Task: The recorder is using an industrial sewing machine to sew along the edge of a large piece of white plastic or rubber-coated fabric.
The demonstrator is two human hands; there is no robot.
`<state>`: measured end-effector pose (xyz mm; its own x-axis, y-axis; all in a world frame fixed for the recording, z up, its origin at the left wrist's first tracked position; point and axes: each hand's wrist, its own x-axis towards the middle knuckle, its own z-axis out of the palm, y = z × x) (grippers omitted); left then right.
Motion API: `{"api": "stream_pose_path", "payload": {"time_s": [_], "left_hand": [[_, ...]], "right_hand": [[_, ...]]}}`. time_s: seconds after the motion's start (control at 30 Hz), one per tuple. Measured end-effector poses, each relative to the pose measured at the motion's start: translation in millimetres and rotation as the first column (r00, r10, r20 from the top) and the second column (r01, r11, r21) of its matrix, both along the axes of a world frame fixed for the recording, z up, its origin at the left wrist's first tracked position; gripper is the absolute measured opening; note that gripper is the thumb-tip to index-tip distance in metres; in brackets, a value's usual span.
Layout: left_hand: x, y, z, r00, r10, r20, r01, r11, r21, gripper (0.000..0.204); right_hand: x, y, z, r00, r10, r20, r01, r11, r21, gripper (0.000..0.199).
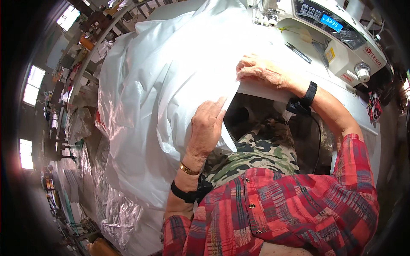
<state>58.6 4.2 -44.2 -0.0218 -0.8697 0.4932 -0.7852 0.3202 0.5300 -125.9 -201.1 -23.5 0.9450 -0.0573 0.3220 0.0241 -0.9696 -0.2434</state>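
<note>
A large sheet of shiny white fabric (pixel 141 85) spreads in loose folds over the table and hangs down at the left. My right hand (pixel 262 72) is closed at the fabric's right edge, its bent fingers pinching the cloth. Nearer to me, my left hand (pixel 205 128) lies on the same fabric close to that edge, fingers stretched out and thumb a little apart. Between the hands the edge runs slanting, and a corner of cloth dangles below. What lies under the left palm is hidden.
A white sewing machine (pixel 354 47) with a lit blue display stands at the far right. Thread snips (pixel 298 52) lie on the white table by its base. Crumpled clear plastic (pixel 119 213) covers the lower left. My camouflage-clad lap (pixel 265 145) is below the table edge.
</note>
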Motion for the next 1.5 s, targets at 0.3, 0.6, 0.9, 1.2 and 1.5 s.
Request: {"api": "stream_pose_path", "payload": {"time_s": [0.3,0.6,0.9,1.2,1.5], "left_hand": [[5.3,0.3,-3.4,0.984,0.000,-0.178,0.019,0.994,0.104,0.027],[13.4,-1.4,-6.9,0.967,-0.041,-0.251,0.094,0.974,0.206,0.025],[17.5,-7.0,-10.8,0.981,-0.125,-0.149,0.152,0.970,0.188,0.024],[-16.1,-25.9,-8.9,0.968,-0.237,-0.079,0.247,0.951,0.184,0.022],[-32.3,-45.9,-14.3,0.944,-0.287,0.160,0.300,0.952,-0.065,0.010]], "right_hand": [[11.9,0.6,3.5,1.000,0.005,-0.022,-0.005,0.999,-0.038,0.008],[15.6,-11.4,8.3,0.993,-0.089,-0.078,0.078,0.988,-0.132,0.030],[4.8,-44.9,-12.5,0.967,-0.248,0.058,0.254,0.945,-0.204,0.040],[-10.6,-20.3,-19.3,0.805,-0.512,0.299,0.590,0.744,-0.314,0.035],[-14.0,-10.9,-21.9,0.763,-0.610,0.211,0.636,0.767,-0.084,0.033]]}}
